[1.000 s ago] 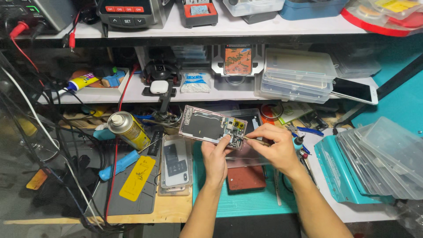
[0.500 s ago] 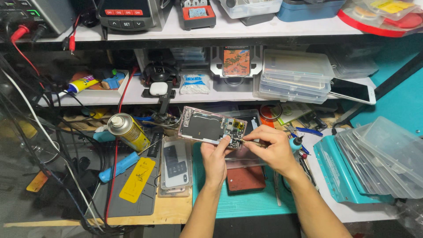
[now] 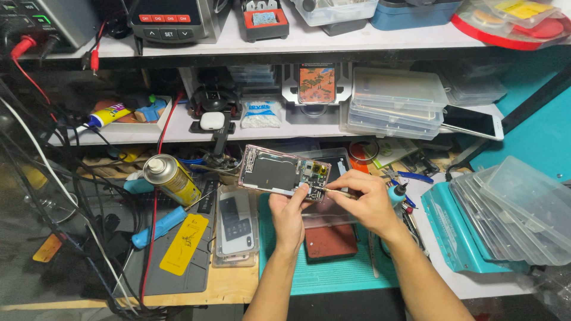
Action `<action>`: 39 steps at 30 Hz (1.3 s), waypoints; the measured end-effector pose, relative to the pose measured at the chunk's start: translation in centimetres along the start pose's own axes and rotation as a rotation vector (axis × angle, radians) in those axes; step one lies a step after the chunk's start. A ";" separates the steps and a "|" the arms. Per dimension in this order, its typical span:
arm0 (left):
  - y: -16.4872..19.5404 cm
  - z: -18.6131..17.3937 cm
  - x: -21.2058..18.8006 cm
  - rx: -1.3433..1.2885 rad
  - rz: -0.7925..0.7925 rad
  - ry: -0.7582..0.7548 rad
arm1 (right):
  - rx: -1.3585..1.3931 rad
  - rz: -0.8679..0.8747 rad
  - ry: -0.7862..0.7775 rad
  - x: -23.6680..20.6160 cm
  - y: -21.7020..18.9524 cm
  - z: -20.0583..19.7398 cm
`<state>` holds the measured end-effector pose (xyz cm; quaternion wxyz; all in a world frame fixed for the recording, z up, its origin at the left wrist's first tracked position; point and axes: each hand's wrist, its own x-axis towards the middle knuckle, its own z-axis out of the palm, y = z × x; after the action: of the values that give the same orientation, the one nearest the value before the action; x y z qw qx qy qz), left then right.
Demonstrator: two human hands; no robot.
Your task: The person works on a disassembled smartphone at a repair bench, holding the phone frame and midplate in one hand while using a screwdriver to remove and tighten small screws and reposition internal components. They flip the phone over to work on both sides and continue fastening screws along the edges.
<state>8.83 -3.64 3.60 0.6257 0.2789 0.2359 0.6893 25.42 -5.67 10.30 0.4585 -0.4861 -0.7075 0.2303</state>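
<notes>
My left hand (image 3: 288,213) holds an opened phone (image 3: 276,173) with a pink frame, its back off and its grey plate and circuit board showing. It grips the phone by the lower edge, above the teal mat (image 3: 333,273). My right hand (image 3: 363,199) pinches a thin metal tool (image 3: 334,191) whose tip touches the phone's right end near the camera part. Under my hands lie a clear case and a dark red slab (image 3: 331,241).
A yellow spray can (image 3: 172,178), a blue-handled tool (image 3: 159,226), a yellow card (image 3: 184,244) and a stack of phones (image 3: 237,229) lie to the left. Clear plastic boxes (image 3: 523,214) are stacked at right. Shelves behind hold boxes, a white phone (image 3: 473,122) and meters; cables hang at left.
My hands and the phone have barely moved. The tool tip stays at the phone's right end.
</notes>
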 end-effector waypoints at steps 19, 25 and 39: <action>-0.2 -0.1 -0.1 0.044 0.018 0.005 | -0.010 0.013 0.008 0.1 0.0 0.0; -0.1 -0.1 -0.1 0.055 0.015 0.010 | -0.037 -0.004 0.016 0.1 0.0 0.0; -0.8 -0.9 -0.1 0.117 0.064 0.024 | -0.087 0.024 0.014 0.3 -0.8 0.0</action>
<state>8.86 -3.59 2.39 0.5832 0.3140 0.2741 0.6972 24.99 -5.75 11.00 0.4391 -0.5157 -0.7077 0.2012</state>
